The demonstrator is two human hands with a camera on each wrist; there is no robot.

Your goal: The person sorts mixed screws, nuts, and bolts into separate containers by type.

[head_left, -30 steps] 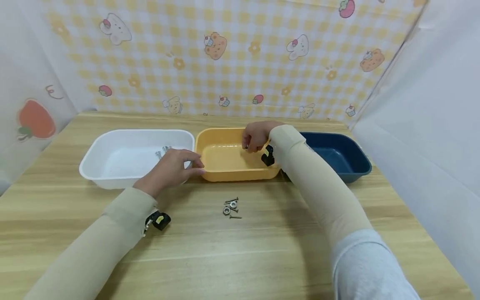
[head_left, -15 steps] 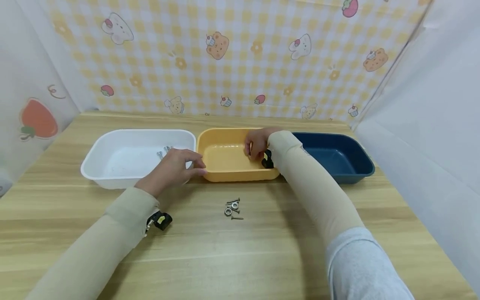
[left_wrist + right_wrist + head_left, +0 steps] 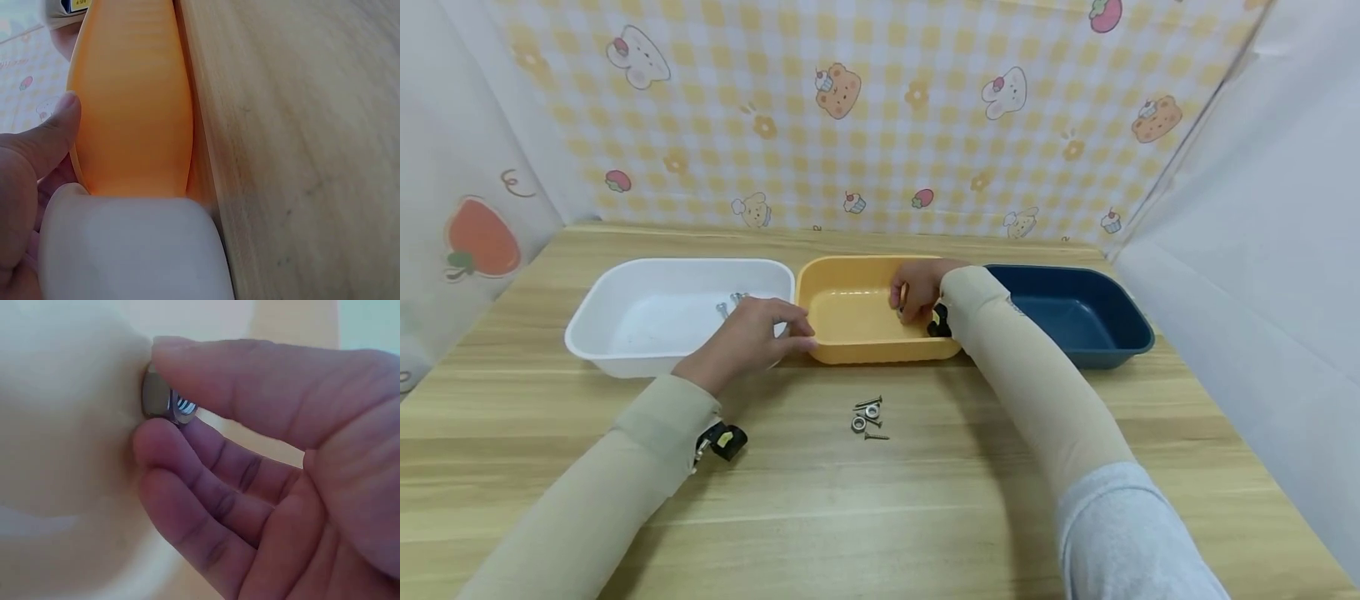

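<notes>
Pinched between the thumb and fingertips of my right hand (image 3: 919, 287) is a hex nut (image 3: 156, 394), its threaded hole partly showing. That hand is down inside the yellow bin (image 3: 880, 352), and in the right wrist view the nut sits right at the bin's pale surface. My left hand (image 3: 748, 335) holds the yellow bin by its front left corner, with the thumb (image 3: 65, 109) on the rim. Part of the left fingers is hidden behind the white bin (image 3: 137, 250) in the left wrist view.
A few bolts (image 3: 722, 310) lie in the white bin (image 3: 625, 365), left of the yellow one. To the right stands a navy bin (image 3: 1075, 321), partly behind the right forearm. Several screws and nuts (image 3: 858, 424) lie on the wooden table in front. A patterned cloth (image 3: 880, 150) hangs behind.
My right hand has sunk slightly lower into the yellow bin, still holding the nut. The left hand keeps its place at the corner. The whole head view has shifted slightly.
</notes>
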